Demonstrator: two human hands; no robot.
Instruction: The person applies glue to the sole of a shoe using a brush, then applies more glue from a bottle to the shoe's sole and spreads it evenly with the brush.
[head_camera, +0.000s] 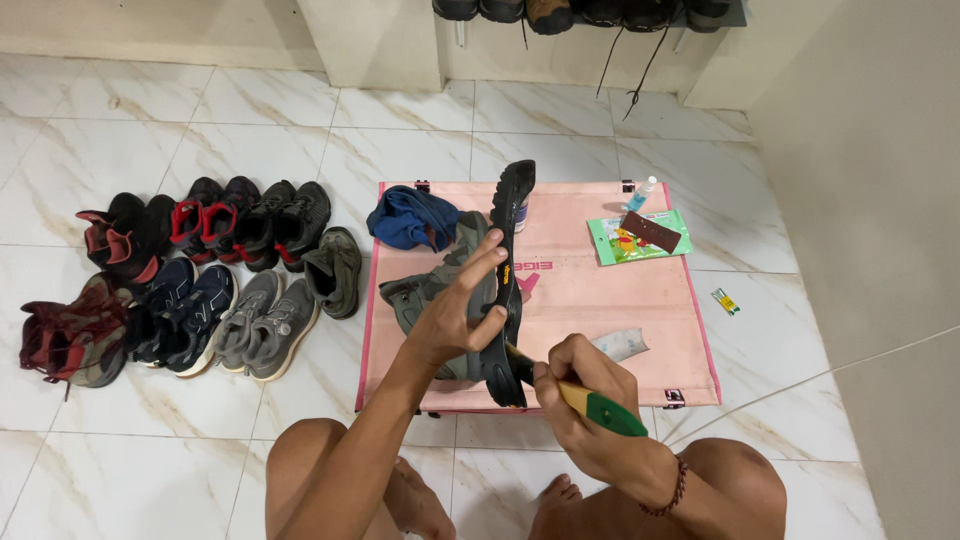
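Observation:
My left hand (455, 320) holds a grey-green hiking boot (440, 290) on its side over a pink mat (600, 300), fingers spread along the black sole (512, 250), which stands edge-up. My right hand (585, 405) grips a tool with a green and yellow handle (600, 408). Its tip touches the near end of the sole. My bare knees and feet are at the bottom of the view.
Several shoes in two rows (190, 280) lie on the marble floor at left. On the mat are a blue cloth (412, 218), a small bottle (640, 193), a green packet (640, 237) and a white tube (620, 345). A shoe rack (590, 12) stands behind, a wall at right.

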